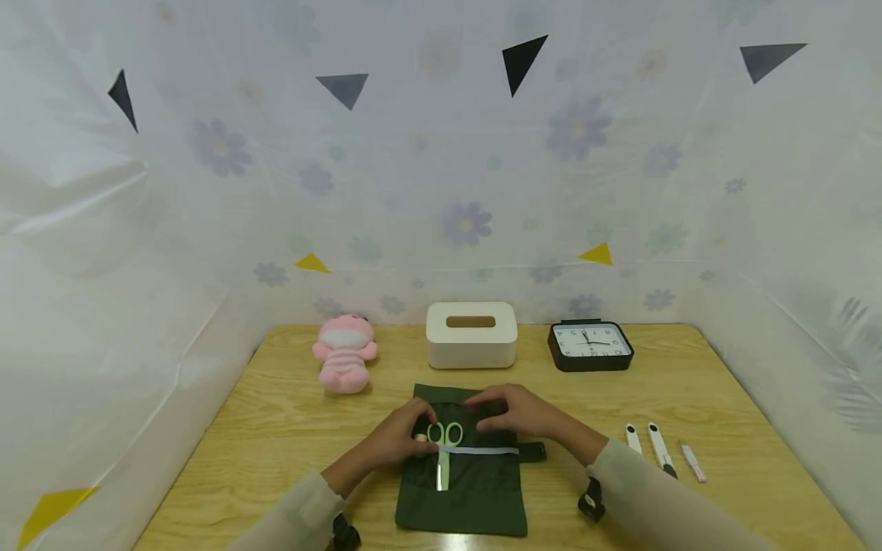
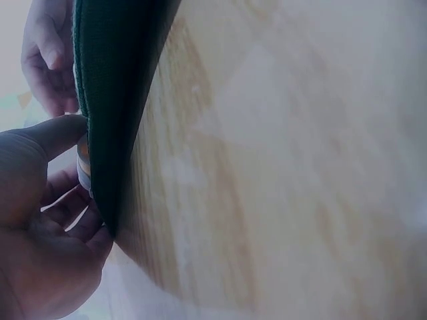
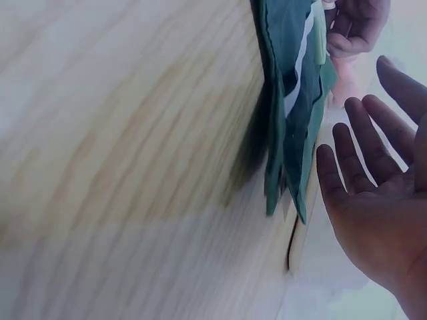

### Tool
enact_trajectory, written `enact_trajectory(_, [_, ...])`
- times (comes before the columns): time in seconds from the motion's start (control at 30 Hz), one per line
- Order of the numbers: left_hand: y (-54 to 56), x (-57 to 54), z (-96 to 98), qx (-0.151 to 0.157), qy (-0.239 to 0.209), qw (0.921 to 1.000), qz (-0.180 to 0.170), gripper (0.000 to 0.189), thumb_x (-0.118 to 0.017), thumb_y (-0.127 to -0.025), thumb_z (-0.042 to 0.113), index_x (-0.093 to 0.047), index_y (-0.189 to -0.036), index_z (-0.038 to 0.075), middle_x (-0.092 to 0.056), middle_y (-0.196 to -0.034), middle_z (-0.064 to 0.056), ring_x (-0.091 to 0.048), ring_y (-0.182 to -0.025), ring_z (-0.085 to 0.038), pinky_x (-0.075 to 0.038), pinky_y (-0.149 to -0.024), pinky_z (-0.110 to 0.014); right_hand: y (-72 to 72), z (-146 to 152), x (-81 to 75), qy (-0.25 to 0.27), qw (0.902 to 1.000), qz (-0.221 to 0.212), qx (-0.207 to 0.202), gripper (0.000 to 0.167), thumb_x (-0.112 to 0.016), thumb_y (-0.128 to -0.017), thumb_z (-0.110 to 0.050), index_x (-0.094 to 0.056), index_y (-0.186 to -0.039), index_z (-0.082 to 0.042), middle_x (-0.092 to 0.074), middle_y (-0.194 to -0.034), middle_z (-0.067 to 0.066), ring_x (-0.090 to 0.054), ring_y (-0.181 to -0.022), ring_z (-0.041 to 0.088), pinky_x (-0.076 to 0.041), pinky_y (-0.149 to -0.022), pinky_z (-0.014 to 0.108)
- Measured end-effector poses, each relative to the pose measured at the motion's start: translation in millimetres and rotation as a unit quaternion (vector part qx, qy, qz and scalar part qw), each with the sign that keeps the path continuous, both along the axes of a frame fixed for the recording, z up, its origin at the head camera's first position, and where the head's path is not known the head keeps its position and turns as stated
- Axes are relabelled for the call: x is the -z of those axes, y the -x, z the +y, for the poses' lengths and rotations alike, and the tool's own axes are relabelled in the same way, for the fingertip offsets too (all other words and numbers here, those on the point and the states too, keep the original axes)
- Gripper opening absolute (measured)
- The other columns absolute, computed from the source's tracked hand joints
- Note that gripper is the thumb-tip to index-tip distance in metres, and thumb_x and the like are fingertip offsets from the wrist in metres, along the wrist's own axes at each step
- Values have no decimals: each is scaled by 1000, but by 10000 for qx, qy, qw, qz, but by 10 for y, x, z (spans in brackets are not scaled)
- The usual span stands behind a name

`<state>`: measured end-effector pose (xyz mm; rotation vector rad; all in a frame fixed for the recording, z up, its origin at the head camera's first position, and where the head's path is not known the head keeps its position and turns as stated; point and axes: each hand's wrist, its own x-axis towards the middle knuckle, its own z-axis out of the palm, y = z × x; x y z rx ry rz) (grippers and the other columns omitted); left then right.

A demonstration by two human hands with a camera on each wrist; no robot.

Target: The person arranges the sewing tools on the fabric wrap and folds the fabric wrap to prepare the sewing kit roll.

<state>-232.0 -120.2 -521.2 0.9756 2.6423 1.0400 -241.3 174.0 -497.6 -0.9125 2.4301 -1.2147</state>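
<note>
A dark green fabric tool roll (image 1: pixel 482 497) lies spread on the table, with a pale elastic band (image 1: pixel 491 451) across it. Scissors with light green handles (image 1: pixel 444 462) are tucked under the band, blades toward me. My left hand (image 1: pixel 394 438) is at the roll's left edge beside the scissors. Its thumb and curled fingers hold a small tan-and-white round-ended thing (image 2: pixel 83 160), mostly hidden by the hand and fabric. Over the roll's upper right hovers my right hand (image 1: pixel 518 410), fingers extended and holding nothing; its spread fingers (image 3: pixel 363 147) show beside the fabric.
A dark tab (image 1: pixel 532 452) sticks out from the roll's right side. Two white-handled tools (image 1: pixel 660 448) and a small pinkish stick-like thing (image 1: pixel 692 463) lie at right. Along the back are a pink plush toy (image 1: pixel 344 360), a white tissue box (image 1: pixel 472 353) and a black clock (image 1: pixel 591 344).
</note>
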Motion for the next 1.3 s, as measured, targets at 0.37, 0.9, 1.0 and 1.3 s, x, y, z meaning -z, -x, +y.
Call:
enact_trajectory(0.37, [4,18,17,11,46,10000,78,35,-87,-85,20,-62,-107,9,-58,-108,0,-59,-105,-20,-49,-94,-40,-143,471,19,310,9989,-246,257,44,-72,-99,-18,-62,-139,-4,-64,-136,10,-59,-123,36,-54,-92,36])
enact_trajectory(0.9, [-37,19,13,51,95,9999,30,36,-86,-86,21,-61,-108,8,-58,-109,-4,-58,-104,-21,-49,-92,-39,-420,1348,-58,-205,9953,-270,907,54,-72,-98,-25,-55,-147,-6,-58,-141,18,-53,-110,34,-49,-73,32])
enact_trajectory(1.0, [-31,32,3,42,112,9999,31,36,-86,-86,22,-62,-109,8,-58,-109,-3,-58,-104,-20,-49,-92,-39,-459,1525,-78,-205,9951,-254,934,56,-72,-99,-24,-53,-148,-5,-56,-143,21,-52,-108,30,-48,-70,31])
enact_trajectory(1.3, [-5,28,-14,-14,126,9999,89,36,-87,-85,21,-62,-108,9,-58,-108,-2,-59,-104,-21,-49,-94,-40,-536,2004,-100,-142,9977,12,656,58,-70,-99,-15,-47,-149,4,-49,-143,31,-50,-100,22,-48,-67,31])
